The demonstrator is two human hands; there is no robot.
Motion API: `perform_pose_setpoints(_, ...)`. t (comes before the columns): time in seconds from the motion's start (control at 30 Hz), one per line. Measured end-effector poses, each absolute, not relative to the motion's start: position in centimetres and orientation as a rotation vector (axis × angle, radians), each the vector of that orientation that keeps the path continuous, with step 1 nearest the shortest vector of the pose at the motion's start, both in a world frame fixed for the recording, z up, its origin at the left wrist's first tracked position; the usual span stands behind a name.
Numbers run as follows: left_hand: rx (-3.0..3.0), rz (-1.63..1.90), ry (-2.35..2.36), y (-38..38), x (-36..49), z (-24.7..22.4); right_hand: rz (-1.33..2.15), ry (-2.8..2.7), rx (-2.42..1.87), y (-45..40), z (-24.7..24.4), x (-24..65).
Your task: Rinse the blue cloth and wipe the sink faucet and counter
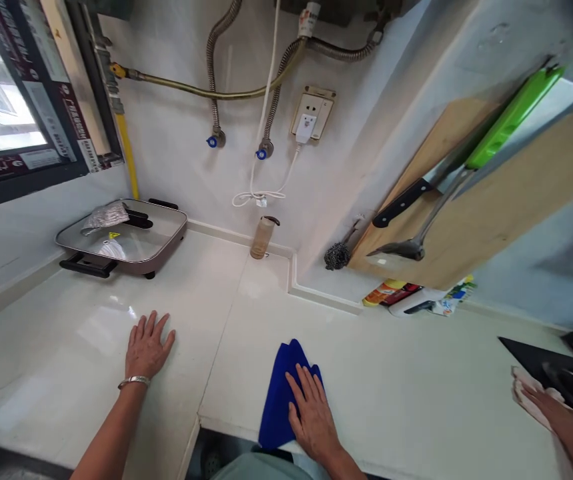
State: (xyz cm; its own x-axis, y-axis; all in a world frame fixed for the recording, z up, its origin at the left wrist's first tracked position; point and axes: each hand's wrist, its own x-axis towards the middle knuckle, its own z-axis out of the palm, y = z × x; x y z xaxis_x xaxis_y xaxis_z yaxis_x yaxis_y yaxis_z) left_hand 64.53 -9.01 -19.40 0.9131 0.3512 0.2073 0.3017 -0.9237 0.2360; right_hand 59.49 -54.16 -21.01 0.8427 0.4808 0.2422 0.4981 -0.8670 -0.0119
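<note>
My left hand [147, 348] lies flat on the white countertop [211, 287], fingers spread and nothing in them. A bracelet circles that wrist. My right hand [312, 415] rests palm down on a folded blue cloth [279, 400], its fingers stretched out over the right part of the fabric. The cloth lies near the counter's front edge, with its pointed folds toward the wall. Beyond my left hand stands a rectangular electric pan [141, 265] with a glass lid; crumpled foil [106, 218] sits on top of it.
At the far right another person's hand [551, 407] presses a pale cloth on the counter beside a black object [531, 357]. A brown bottle [263, 238] stands by the back wall. A knife [401, 203], a spatula [406, 249] and a steel scrubber [337, 256] hang at the right.
</note>
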Motion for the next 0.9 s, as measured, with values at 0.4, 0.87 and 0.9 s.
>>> perform_pose_setpoints(0.4, 2.857, 0.23, 0.521, -9.3, 64.9, -18.8, -0.357, -0.394, -3.101, -72.2, -23.1, 55.8)
perform_pose_setpoints(0.87, 2.871, 0.287, 0.535, -10.2, 64.8, -18.1, -0.484, -0.221, -3.208, -79.5, -25.1, 54.2)
perform_pose_setpoints(0.9, 2.869, 0.294, 0.534, -10.2, 64.8, -18.1, -0.477, -0.236, -3.209, -78.8, -24.9, 54.3)
